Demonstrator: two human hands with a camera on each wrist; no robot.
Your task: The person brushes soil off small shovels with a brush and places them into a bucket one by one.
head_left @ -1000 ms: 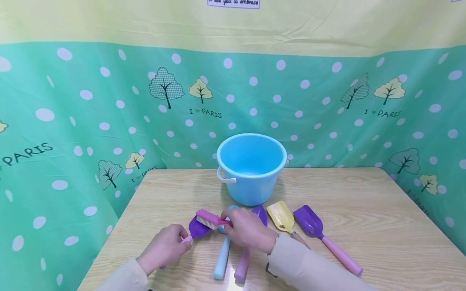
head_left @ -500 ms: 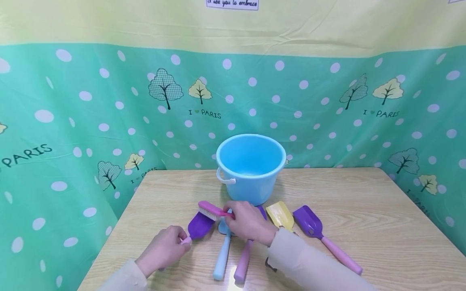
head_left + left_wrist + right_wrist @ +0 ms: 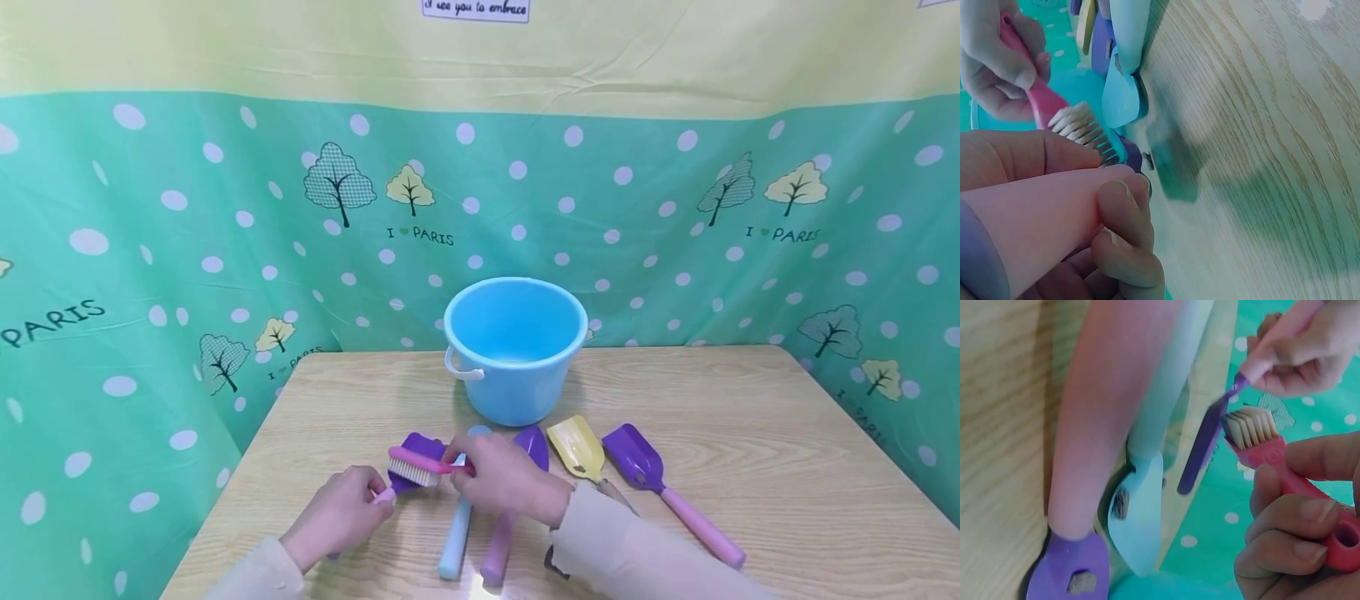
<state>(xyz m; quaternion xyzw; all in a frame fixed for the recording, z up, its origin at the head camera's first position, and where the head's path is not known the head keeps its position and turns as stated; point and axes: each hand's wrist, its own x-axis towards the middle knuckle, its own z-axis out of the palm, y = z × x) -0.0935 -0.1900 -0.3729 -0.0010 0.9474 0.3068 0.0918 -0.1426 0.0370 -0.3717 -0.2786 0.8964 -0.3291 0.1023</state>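
My left hand [image 3: 341,510] grips the pink handle [image 3: 1041,219] of a purple toy shovel [image 3: 422,444], its blade raised toward the middle of the table. A pink brush [image 3: 408,457] with pale bristles is pinched by its handle in my right hand [image 3: 510,477]. The bristles [image 3: 1252,427] lie against or just over the purple blade, near its handle end; exact contact is hard to tell. Beneath my right arm are a light blue shovel [image 3: 456,542] and another purple shovel [image 3: 533,444], partly hidden. Small grey lumps [image 3: 1082,582] sit on their blades in the right wrist view.
Behind the shovels stands a light blue bucket [image 3: 517,396] with a white handle. A yellow shovel [image 3: 577,447] and a purple shovel with a pink handle [image 3: 702,527] lie to the right. A green dotted curtain [image 3: 570,250] hangs behind the wooden table [image 3: 712,392].
The brush first went away toward the far tip of the purple blade, then came back down toward the handle end. My left hand and its shovel have stayed nearly still.
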